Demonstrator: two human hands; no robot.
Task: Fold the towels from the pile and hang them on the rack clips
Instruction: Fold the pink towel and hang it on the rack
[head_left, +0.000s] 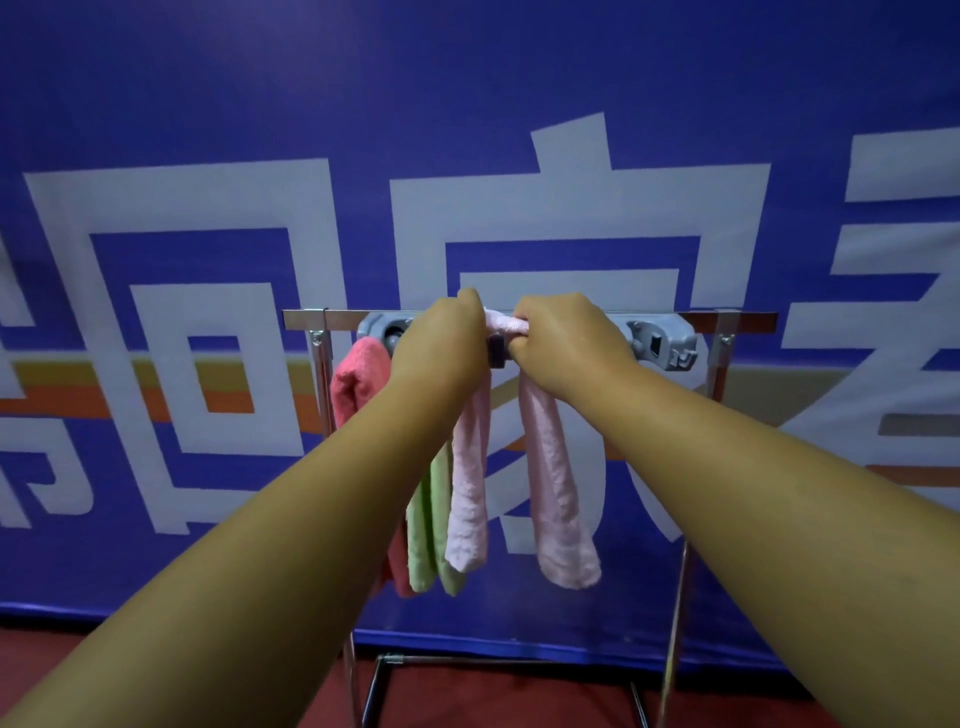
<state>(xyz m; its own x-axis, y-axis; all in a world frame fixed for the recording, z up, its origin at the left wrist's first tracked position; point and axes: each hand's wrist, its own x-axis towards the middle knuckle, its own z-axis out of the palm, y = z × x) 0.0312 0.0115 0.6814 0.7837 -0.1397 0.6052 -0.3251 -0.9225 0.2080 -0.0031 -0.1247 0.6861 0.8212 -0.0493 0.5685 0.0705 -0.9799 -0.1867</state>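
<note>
Both your left hand (441, 338) and right hand (563, 338) clamp the pink towel (550, 467) at the rack's (737, 319) mid-bar; press its fold fully into the grey clip (496, 351).

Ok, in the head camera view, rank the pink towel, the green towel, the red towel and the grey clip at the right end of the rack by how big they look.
1. pink towel
2. red towel and green towel: both partly hidden behind the left arm, so unranked
3. grey clip

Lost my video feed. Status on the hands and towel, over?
Left hand and right hand both shut on pale pink towel, pressing its fold into the grey clip holder. Coral towel, green towel hung alongside. Nothing blocking.
</note>
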